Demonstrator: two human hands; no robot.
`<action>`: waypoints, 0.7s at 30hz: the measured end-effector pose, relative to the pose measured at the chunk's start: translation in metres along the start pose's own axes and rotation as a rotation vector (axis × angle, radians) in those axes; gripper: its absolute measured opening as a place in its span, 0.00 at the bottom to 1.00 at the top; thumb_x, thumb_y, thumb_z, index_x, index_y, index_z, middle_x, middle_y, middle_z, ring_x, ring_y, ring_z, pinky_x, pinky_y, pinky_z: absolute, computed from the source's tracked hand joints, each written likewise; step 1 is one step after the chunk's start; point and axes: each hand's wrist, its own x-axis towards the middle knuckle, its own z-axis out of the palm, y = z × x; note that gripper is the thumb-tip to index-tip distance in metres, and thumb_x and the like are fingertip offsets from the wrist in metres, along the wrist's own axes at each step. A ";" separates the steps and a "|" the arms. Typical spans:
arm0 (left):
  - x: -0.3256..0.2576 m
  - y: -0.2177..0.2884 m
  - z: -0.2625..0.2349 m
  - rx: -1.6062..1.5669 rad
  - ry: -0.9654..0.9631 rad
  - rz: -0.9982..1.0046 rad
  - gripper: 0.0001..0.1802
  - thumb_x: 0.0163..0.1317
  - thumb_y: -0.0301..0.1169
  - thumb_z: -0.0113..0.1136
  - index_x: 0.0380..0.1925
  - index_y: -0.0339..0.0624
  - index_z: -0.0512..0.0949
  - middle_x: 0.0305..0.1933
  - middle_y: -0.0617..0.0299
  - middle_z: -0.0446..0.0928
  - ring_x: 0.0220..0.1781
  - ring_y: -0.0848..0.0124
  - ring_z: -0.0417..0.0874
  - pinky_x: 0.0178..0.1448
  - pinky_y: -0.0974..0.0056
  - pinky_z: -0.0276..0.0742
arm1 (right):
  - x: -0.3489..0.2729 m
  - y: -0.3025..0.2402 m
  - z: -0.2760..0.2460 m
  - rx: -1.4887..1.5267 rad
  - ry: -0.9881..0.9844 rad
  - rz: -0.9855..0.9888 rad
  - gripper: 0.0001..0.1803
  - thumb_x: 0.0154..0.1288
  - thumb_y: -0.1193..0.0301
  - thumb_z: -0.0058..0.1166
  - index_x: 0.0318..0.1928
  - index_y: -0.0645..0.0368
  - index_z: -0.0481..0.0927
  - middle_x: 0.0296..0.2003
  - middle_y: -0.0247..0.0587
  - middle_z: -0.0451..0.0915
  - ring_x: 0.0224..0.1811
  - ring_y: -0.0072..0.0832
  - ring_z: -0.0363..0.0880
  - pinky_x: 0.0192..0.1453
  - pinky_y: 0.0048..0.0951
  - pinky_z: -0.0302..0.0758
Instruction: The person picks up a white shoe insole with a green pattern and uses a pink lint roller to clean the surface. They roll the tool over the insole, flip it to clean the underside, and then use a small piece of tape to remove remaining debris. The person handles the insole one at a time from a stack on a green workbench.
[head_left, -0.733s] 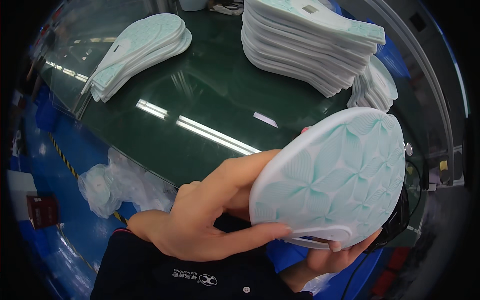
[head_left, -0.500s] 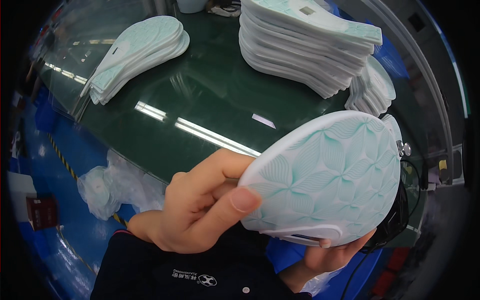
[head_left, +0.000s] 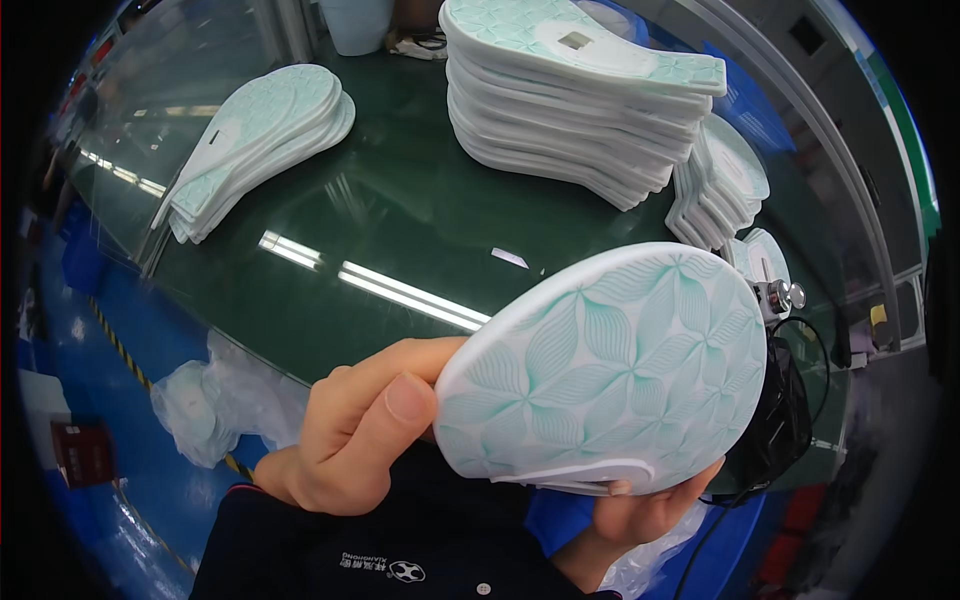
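Note:
A rounded white plastic panel (head_left: 600,370) with a teal leaf pattern is held up in front of me, tilted, its patterned face toward me. At its left rim my left hand (head_left: 355,430) is closed, the index finger running behind the edge and the thumb bent beside the rim. Underneath, my right hand (head_left: 650,510) grips the lower edge, with fingertips showing at the front and the rest partly hidden by the panel. A narrower part with a slot shows foreshortened along the lower edge.
On the green table (head_left: 400,220) stand a tall stack of similar panels (head_left: 580,125), a low stack (head_left: 265,140) at left and smaller stacks (head_left: 715,185) at right. A metal knob (head_left: 785,297) and black device (head_left: 785,410) are right of the panel. Plastic bags (head_left: 235,395) hang by the left edge.
The panel has shifted slightly left and down in the view. My left thumb has slid off the patterned face to its rim. The stacks also appear shifted, as the view has moved.

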 end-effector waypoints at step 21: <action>0.001 -0.005 0.003 0.018 -0.018 0.084 0.21 0.61 0.39 0.37 0.39 0.26 0.66 0.34 0.50 0.73 0.33 0.72 0.74 0.37 0.70 0.69 | -0.004 0.002 -0.017 -0.558 -0.269 -0.302 0.31 0.63 0.61 0.35 0.61 0.56 0.40 0.61 0.47 0.44 0.61 0.40 0.50 0.60 0.45 0.53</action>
